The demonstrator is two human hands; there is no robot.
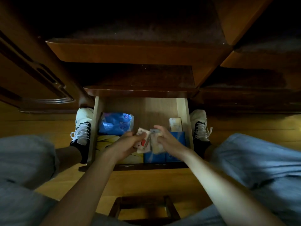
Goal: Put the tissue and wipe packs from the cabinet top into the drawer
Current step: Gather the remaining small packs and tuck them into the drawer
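The pale wooden drawer [184, 111] is pulled out below the dark cabinet top [138, 75]. Over its middle, my left hand [128, 144] grips a small white tissue pack with a red cartoon print [144, 141]. My right hand [167, 139] holds a second small pale pack [155, 142] pressed against the first. Inside the drawer lie a blue wipe pack [116, 123] at the left, a yellow pack [105, 142] in front of it, blue packs [154, 158] near the front, and a white pack [175, 123] at the right.
My shoes [83, 126] [199, 124] stand either side of the drawer on the wooden floor. My knees in blue jeans [254, 160] flank the view. A dark wooden stool [143, 207] sits between my legs. A carved cabinet door [40, 75] is at the left.
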